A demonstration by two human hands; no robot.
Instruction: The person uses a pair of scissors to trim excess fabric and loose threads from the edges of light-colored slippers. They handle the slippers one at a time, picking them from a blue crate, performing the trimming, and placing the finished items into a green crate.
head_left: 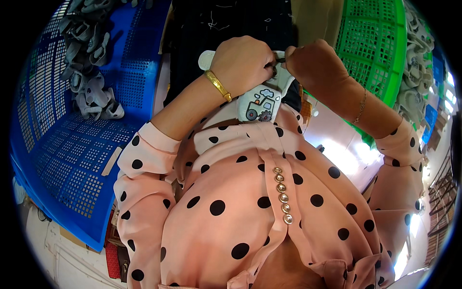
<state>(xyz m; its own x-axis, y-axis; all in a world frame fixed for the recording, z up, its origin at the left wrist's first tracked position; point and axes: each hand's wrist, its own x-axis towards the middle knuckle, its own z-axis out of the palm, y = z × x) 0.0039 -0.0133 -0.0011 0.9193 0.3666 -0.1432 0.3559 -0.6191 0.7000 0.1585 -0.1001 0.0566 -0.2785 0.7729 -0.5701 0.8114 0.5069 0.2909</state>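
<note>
A small white fabric piece [258, 107] with an embroidered tractor and cloud hangs over my lap, below my two hands. My left hand [244, 60] is closed on its upper part, and a pale rounded end sticks out past the knuckles on the left. Close to its right, my right hand [315, 62] is closed too. Its thumb and finger pinch a small dark strip [280, 60] at the upper edge of the white piece. Fingers hide most of that strip, so its kind cannot be made out.
On the left stands a blue perforated basket [137, 91] with several grey-white strapped fabric pieces [94, 94]. A green perforated basket [370, 38] is at the right, with more pale pieces [415, 72] beyond it. Dark cloth [231, 21] with loose white threads lies ahead.
</note>
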